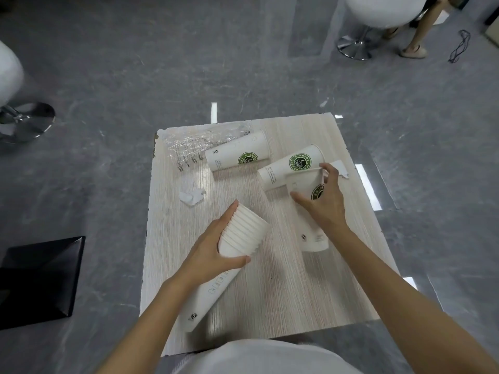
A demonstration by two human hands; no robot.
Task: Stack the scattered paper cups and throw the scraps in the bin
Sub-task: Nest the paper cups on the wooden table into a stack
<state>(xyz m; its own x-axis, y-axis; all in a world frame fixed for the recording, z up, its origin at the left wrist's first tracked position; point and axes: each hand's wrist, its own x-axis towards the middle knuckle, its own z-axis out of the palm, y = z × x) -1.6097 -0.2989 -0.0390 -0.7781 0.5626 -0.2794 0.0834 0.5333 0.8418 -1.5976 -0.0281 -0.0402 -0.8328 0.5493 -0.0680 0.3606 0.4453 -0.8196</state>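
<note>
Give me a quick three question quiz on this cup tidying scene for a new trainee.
1. True or false: the left hand holds a stack of nested cups.
2. Counting the gripped cup in the right hand, how many single cups lie on the table?
3. Where is the black bin? A on the table; B on the floor at the left; C on the person's lap.
Key: 1 true; 2 three; 3 B.

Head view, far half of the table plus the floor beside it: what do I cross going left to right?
Black square bin on the floor → crumpled clear plastic wrapper → white paper cup lying on its side → second lying green-logo paper cup → torn white paper scrap.
</note>
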